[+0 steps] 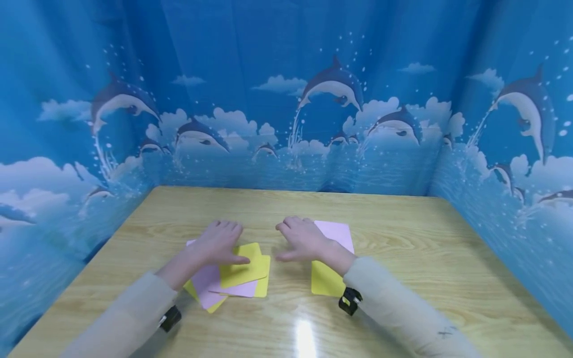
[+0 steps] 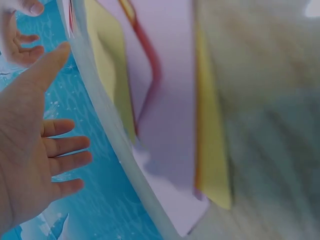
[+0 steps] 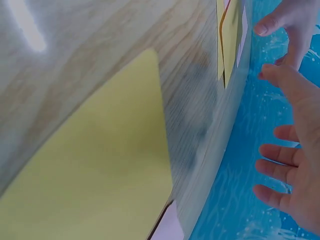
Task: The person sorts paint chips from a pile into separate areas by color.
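My left hand (image 1: 220,243), fingers extended and thumb out to the side, hovers over a loose pile of overlapping cards. In that pile a yellow card (image 1: 245,271) lies on top, with a pink card (image 1: 205,287) and more yellow edges below it. The right hand (image 1: 303,241) is held in the air with its fingers spread and holds nothing. Beneath its wrist lie a pink card (image 1: 337,234) and, nearer me, a yellow card (image 1: 325,279). In the left wrist view, pink and yellow cards (image 2: 214,155) overlap beside the bare palm. The right wrist view shows the yellow card (image 3: 110,160) large and flat.
Both groups of cards lie on a light wooden table (image 1: 403,278). A blue curtain (image 1: 268,59) printed with dolphins and clouds stands along the back and both sides. Small black devices (image 1: 350,301) are worn at the wrists. A bright reflection shows near the front.
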### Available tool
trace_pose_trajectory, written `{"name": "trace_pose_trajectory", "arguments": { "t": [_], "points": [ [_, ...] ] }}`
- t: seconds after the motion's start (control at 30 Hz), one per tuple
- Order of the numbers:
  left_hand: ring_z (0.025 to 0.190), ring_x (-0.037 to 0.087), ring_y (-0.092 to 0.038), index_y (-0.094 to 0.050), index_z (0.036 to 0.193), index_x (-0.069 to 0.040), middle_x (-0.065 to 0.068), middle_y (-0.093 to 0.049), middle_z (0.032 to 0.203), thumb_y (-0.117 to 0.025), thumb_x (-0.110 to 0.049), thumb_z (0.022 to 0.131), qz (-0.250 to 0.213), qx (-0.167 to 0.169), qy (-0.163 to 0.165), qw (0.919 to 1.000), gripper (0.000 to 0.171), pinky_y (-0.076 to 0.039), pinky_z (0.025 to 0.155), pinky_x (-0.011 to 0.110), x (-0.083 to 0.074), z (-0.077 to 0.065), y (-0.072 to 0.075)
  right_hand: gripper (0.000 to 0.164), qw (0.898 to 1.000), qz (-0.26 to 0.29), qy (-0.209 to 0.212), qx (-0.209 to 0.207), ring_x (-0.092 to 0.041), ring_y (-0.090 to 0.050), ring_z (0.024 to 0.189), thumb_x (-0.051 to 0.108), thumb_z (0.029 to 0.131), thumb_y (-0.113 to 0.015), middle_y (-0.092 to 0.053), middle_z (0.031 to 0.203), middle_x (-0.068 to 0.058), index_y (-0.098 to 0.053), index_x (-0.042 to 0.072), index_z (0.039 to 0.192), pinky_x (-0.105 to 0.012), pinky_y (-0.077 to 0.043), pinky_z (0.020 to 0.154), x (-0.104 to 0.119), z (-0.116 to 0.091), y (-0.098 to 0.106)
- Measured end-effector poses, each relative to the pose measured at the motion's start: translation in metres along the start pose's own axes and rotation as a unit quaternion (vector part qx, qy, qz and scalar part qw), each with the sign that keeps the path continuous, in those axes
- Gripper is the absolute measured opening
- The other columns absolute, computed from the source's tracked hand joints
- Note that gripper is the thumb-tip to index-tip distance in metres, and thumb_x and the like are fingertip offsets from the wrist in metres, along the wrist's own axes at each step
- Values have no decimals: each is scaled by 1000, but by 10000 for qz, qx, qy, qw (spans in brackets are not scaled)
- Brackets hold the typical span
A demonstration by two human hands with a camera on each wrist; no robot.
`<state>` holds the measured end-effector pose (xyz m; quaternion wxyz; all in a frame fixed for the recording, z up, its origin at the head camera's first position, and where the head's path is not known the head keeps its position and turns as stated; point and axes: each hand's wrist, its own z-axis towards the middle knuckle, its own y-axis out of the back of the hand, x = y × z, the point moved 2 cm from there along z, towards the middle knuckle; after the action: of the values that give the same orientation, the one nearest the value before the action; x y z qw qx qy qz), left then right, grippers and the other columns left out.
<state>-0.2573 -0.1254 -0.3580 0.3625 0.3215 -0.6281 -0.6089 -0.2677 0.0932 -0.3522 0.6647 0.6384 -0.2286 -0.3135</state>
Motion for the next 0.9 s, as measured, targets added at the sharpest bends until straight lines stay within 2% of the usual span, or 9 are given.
{"name": "trace_pose_trajectory", "arguments": {
  "t": [0.2, 0.33, 0.4, 0.53, 0.63, 0.9],
  "points": [
    [110, 35, -50, -50, 117, 0, 16, -56, 113, -64, -65, 71, -155, 176, 151, 9996, 81, -35, 96, 55, 0, -17, -5, 76, 9993, -284, 203, 103, -20, -49, 103, 63, 75, -61, -52, 114, -4, -50, 9, 127, -35, -44, 78, 17, 13, -4],
    [107, 36, -51, -50, 117, 1, 18, -56, 113, -63, -68, 69, -190, 229, 120, 9995, 85, -37, 94, 55, -2, -25, -10, 78, 9982, -363, 342, 320, -19, -46, 107, 65, 74, -60, -51, 117, -3, -49, 10, 129, -34, -42, 82, 28, 19, -8],
    [99, 32, -53, -52, 112, 0, 14, -56, 105, -62, -69, 68, -171, 198, 72, 9996, 83, -40, 90, 52, -4, -28, -12, 79, 9975, -366, 419, 438, -19, -45, 110, 65, 73, -60, -50, 119, -3, -49, 11, 129, -34, -41, 85, 33, 22, -9],
    [85, 23, -51, -54, 103, -4, 7, -54, 93, -63, -69, 65, -207, 137, 21, 9997, 76, -44, 80, 43, -9, -30, -16, 78, 9960, -420, 584, 526, -18, -43, 111, 64, 73, -61, -49, 121, -4, -48, 11, 129, -33, -40, 88, 40, 27, -14],
    [81, 20, -49, -54, 103, -4, 6, -52, 91, -64, -69, 64, -266, 150, 40, 9995, 76, -44, 75, 39, -11, -31, -17, 80, 9951, -468, 648, 578, -18, -43, 111, 64, 72, -61, -48, 122, -4, -47, 11, 130, -32, -40, 89, 44, 30, -17],
    [79, 20, -47, -52, 105, -3, 6, -49, 89, -64, -68, 66, -449, 322, 117, 9984, 77, -43, 73, 38, -9, -35, -21, 84, 9933, -466, 685, 807, -17, -42, 113, 66, 71, -61, -47, 125, -3, -45, 12, 133, -32, -40, 91, 49, 37, -25]
  ]
}}
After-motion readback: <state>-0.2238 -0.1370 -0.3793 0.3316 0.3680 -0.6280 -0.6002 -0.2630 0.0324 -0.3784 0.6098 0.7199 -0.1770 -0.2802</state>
